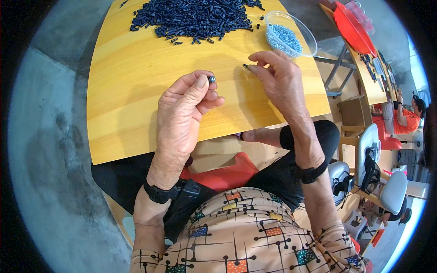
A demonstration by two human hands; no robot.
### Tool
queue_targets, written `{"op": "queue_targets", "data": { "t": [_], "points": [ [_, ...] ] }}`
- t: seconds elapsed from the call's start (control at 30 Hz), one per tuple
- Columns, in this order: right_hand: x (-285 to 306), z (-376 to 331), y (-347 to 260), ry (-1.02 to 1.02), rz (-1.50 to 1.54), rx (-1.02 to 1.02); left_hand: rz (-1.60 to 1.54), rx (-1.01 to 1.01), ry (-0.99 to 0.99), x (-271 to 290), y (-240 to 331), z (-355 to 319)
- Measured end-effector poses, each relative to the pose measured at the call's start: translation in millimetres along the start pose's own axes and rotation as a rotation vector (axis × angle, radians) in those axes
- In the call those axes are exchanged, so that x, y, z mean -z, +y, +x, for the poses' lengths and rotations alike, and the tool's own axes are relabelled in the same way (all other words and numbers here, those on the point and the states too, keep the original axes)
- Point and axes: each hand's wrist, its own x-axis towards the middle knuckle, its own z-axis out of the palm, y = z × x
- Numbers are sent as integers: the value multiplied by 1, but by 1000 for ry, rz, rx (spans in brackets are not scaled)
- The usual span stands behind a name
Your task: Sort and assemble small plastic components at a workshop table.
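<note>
Yellow varnished wood makes up the tabletop (136, 82), and most of its near half lies bare around the two hands. Her left hand (184, 111) is curled, with the thumb and forefinger pinched narrow on a small dark cylindrical plastic piece (212, 79); only its end pokes out past the fingertips, so its length and shape are hard to make out. The right hand (277, 77) hovers just beside it, fingers bent, and a tiny dark bit (246, 66) shows at the tip of the forefinger. It is too small to say what it is, or whether the fingers are truly clamped on it or merely touching it.

At the far edge sits a heap of small black plastic tubes (195, 18), cut off by the top of the picture, with a few strays scattered toward the hands. To the right of the heap stands a clear round plastic bowl of small silvery-blue metal parts (287, 38), close to the table's right edge; the individual parts blur together.

The near edge of the table ends above her lap, where a red-orange seat (223, 175) peeks out. Grey concrete floor (45, 136) opens wide to the left. On the right, another table with a red tray (353, 29) and a seated person in an orange top (403, 120) are well apart and bent by the lens.
</note>
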Motion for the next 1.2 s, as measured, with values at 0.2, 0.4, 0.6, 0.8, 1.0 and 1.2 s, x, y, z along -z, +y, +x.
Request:
{"op": "queue_targets", "data": {
  "t": [0.2,0.4,0.6,0.8,1.0,1.2],
  "points": [
    [-11,6,12,-38,-115,24,22,28,-39,-3,-2,0],
    [-5,4,2,-204,305,-270,6,37,-55,-4,-1,2],
    [17,-15,-43,-313,945,-467,82,42,-76,-5,-2,-2],
    [16,-22,-45,-317,1007,-453,48,46,-90,-5,-3,-2],
    [12,-25,-50,-301,1006,-422,111,26,-80,-7,0,-5],
    [11,-26,-55,-271,933,-390,131,11,-93,-6,2,-6]
  ]
}}
